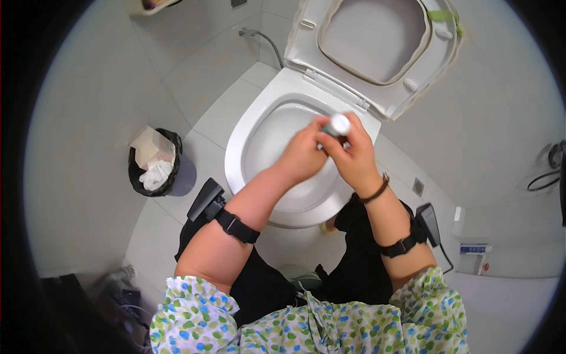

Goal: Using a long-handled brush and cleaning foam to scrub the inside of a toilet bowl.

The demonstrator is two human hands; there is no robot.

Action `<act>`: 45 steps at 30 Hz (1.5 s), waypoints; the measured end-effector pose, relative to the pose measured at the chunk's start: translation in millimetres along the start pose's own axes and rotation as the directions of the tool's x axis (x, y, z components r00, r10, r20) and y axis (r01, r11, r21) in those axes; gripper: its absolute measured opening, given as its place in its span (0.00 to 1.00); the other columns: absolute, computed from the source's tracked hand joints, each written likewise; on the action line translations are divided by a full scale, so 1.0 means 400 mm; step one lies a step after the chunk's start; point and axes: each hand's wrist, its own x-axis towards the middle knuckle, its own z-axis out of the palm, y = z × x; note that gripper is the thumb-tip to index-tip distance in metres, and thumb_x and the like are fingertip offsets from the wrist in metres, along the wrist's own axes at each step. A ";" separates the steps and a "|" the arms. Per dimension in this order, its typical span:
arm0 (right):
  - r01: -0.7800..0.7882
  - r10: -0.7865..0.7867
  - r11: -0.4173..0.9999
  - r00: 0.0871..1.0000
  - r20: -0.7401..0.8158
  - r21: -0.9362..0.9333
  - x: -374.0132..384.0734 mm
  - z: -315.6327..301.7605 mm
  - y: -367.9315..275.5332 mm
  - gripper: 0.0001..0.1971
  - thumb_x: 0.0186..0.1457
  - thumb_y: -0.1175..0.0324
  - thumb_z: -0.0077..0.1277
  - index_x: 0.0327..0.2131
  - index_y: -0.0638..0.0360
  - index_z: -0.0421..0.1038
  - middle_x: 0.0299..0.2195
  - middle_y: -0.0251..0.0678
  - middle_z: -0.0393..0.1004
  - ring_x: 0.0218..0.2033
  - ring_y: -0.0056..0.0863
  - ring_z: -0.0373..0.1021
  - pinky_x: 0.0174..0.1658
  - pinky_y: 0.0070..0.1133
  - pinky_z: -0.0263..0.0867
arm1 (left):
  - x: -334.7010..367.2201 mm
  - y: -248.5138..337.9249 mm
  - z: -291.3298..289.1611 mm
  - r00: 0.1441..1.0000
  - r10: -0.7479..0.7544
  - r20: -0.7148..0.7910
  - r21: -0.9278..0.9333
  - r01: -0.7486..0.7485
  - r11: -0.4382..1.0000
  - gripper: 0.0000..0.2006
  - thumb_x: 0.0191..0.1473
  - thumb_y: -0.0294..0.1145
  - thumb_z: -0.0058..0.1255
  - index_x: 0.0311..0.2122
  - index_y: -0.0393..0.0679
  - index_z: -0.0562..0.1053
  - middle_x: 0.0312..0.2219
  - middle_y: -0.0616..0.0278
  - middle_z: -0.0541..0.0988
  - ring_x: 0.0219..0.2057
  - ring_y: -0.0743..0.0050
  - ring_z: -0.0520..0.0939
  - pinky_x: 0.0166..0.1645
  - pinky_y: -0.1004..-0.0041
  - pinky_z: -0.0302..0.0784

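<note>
Over the toilet bowl (pixel 237 156), both of my hands meet around a small bottle (pixel 339 124) with a white top and a greenish body. My left hand (pixel 300 152) has its fingers closed about the bottle's left side. From the right, my right hand (pixel 358 154) grips it too, with the thumb across the front and the fingers behind. Motion blurs the bottle, and fingers hide most of its body. The toilet seat (pixel 425 82), fitted with a pale soft cover and a green tab, is raised behind the bowl.
A bin (pixel 186 177) with a black liner, holding tissue and a carton, stands on the left. A wall valve with a hose (pixel 268 41) is at the back left. At right are a floor drain (pixel 418 187) and a blue-and-white item (pixel 473 249). Dark objects lie lower left.
</note>
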 end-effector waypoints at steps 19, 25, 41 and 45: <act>0.145 -0.145 0.975 0.989 -0.011 0.169 -0.107 0.175 -0.115 0.09 0.41 0.68 0.52 0.26 0.58 0.64 0.22 0.37 0.66 0.29 0.37 0.67 0.29 0.30 0.65 | -0.144 0.269 -0.117 0.772 0.634 0.040 -0.054 -0.632 0.773 0.18 0.56 0.44 0.38 0.24 0.40 0.68 0.07 0.67 0.66 0.06 0.73 0.68 0.12 0.77 0.61; -0.125 0.123 0.992 0.986 -0.111 -0.018 -0.112 0.238 0.053 0.08 0.41 0.69 0.50 0.26 0.58 0.64 0.25 0.38 0.69 0.32 0.38 0.67 0.29 0.31 0.65 | -0.100 0.069 -0.033 0.915 0.363 -0.173 -0.036 -0.374 0.927 0.14 0.56 0.36 0.35 0.26 0.37 0.66 0.10 0.60 0.63 0.14 0.75 0.63 0.22 0.74 0.62; -0.105 0.109 0.994 0.988 -0.111 0.040 -0.156 0.175 0.017 0.08 0.44 0.66 0.54 0.25 0.56 0.66 0.22 0.36 0.69 0.27 0.37 0.67 0.28 0.31 0.65 | -0.151 0.130 0.041 0.870 0.371 -0.323 0.174 -0.331 0.927 0.09 0.56 0.34 0.35 0.28 0.40 0.61 0.11 0.65 0.59 0.13 0.78 0.60 0.18 0.76 0.55; 0.097 -0.082 0.986 0.990 -0.113 0.135 -0.180 0.148 -0.082 0.10 0.48 0.64 0.53 0.22 0.56 0.63 0.18 0.35 0.67 0.21 0.34 0.67 0.22 0.28 0.64 | -0.214 0.224 0.052 0.773 0.579 -0.259 0.122 -0.568 0.814 0.08 0.53 0.34 0.35 0.26 0.41 0.61 0.08 0.66 0.56 0.09 0.83 0.55 0.15 0.78 0.48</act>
